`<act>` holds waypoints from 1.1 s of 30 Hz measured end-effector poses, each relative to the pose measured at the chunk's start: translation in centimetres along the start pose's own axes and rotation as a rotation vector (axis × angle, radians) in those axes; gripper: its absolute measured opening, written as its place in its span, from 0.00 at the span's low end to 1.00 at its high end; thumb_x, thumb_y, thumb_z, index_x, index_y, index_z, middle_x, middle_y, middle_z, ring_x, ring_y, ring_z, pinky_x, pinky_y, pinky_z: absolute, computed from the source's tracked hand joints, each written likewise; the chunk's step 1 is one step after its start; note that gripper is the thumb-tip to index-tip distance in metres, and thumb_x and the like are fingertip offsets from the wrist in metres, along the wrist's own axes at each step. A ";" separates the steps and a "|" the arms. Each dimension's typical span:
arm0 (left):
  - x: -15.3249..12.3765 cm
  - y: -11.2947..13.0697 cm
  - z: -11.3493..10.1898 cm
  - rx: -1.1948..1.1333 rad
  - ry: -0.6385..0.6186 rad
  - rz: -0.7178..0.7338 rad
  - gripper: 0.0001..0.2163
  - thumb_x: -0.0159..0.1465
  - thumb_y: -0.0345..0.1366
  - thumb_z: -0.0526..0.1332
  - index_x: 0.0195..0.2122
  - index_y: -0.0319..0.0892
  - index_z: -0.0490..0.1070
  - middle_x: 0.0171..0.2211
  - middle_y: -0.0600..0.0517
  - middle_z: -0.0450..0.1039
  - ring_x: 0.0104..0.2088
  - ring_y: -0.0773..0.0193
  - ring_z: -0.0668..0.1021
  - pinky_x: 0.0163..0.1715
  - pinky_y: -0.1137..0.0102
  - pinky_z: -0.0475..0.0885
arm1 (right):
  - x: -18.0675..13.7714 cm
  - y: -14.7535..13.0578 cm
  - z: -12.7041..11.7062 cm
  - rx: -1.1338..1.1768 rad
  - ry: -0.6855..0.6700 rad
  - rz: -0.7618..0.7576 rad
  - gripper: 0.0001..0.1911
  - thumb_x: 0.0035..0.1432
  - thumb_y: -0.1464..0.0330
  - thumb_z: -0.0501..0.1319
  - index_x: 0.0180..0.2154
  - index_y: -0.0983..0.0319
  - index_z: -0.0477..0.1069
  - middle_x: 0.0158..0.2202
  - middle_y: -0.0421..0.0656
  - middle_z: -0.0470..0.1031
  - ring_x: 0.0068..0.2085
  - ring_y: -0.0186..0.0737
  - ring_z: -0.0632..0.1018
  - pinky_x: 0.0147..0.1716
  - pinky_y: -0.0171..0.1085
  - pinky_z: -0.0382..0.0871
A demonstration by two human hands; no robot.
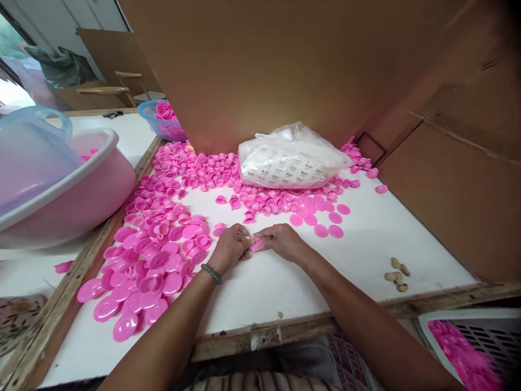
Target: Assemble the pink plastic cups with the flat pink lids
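Observation:
Over the white tabletop, my left hand and my right hand meet, fingers pinched on a small pink plastic piece. Fingertips cover most of it, so I cannot tell whether it is a toy cup or a saucer. Left of my hands spreads a heap of pink toy cups and saucers, many with a cup on a saucer. More small pink toy cups lie just beyond my fingers. Several flat pink discs rest to the right of them. A beaded bracelet circles my left wrist.
A filled clear plastic bag lies before a tall cardboard wall. At left stand a large pink basin and a blue basket. Peanut shells lie at right. A white crate with pink pieces sits lower right.

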State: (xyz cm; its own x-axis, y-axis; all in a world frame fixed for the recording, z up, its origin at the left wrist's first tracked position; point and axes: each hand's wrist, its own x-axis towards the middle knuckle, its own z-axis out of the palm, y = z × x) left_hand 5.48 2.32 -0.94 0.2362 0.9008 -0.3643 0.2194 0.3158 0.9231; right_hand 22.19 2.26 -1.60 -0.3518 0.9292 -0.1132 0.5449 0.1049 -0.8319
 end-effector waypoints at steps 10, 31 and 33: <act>-6.2 4.5 -5.4 0.851 0.474 0.143 0.08 0.57 0.40 0.56 0.34 0.42 0.68 0.20 0.54 0.70 0.17 0.65 0.70 0.15 0.74 0.59 | -0.8 1.5 -5.1 -0.674 0.454 0.248 0.15 0.57 0.64 0.57 0.22 0.63 0.70 0.29 0.48 0.70 0.29 0.39 0.70 0.22 0.34 0.56; 2.6 1.2 -0.1 1.019 0.347 0.428 0.07 0.60 0.31 0.52 0.30 0.40 0.68 0.29 0.49 0.72 0.28 0.62 0.73 0.28 0.71 0.62 | -0.2 -0.2 -1.6 -0.293 0.282 -0.378 0.14 0.57 0.76 0.53 0.43 0.60 0.69 0.43 0.45 0.69 0.40 0.36 0.72 0.35 0.35 0.69; 2.5 1.4 0.3 0.984 0.302 0.424 0.06 0.59 0.30 0.52 0.30 0.40 0.68 0.28 0.50 0.73 0.28 0.63 0.73 0.27 0.72 0.62 | 0.0 -0.2 -1.1 -0.348 0.239 -0.431 0.14 0.57 0.76 0.54 0.45 0.59 0.68 0.46 0.46 0.66 0.44 0.38 0.70 0.36 0.36 0.70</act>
State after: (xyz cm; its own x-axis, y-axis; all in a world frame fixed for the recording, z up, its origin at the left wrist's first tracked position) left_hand 6.64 4.97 -0.62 0.2596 0.9574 0.1262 0.8622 -0.2886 0.4164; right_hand 22.91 2.66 -0.85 -0.4378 0.8266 0.3537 0.6223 0.5625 -0.5443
